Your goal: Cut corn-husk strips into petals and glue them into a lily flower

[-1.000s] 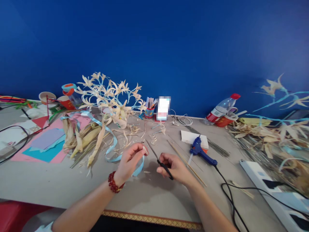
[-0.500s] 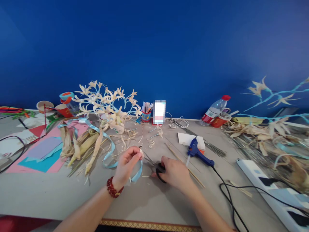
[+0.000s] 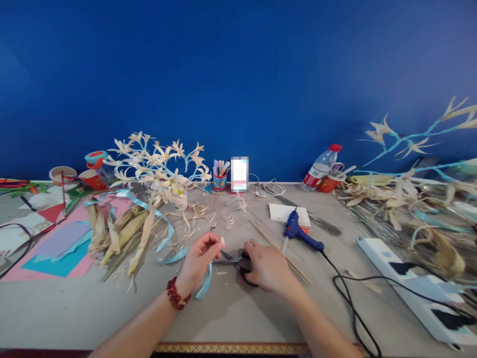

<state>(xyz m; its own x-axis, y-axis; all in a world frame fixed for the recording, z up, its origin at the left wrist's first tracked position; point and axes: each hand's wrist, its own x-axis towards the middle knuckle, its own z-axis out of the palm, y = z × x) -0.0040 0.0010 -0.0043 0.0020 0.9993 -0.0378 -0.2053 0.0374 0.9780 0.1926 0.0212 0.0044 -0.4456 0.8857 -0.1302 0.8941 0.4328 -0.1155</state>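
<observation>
My left hand (image 3: pixel 197 259), with a red beaded bracelet on its wrist, is closed in a pinch on a light blue ribbon (image 3: pixel 204 287). A small whitish tip shows above its fingertips; I cannot make out what it is. The ribbon's short end hangs below the fingers, and its longer part trails left over the table. My right hand (image 3: pixel 269 267) grips black-handled scissors (image 3: pixel 234 260). Their blades are spread and point left, at the ribbon just under my left fingertips. Whether they touch it, I cannot tell.
Right of my hands lie a wooden stick (image 3: pixel 281 252), a blue glue gun (image 3: pixel 302 233) and a white power strip (image 3: pixel 402 283) with black cables. Husk flowers (image 3: pixel 164 159) stand back left, near dried corn husks (image 3: pixel 128 231) and coloured paper (image 3: pixel 63 241). A bottle (image 3: pixel 320 166) leans at the wall.
The scissors have swung from pointing up-left to nearly level, their blades spread at the ribbon. The ribbon's hanging end sits lower. The whole view has shifted slightly.
</observation>
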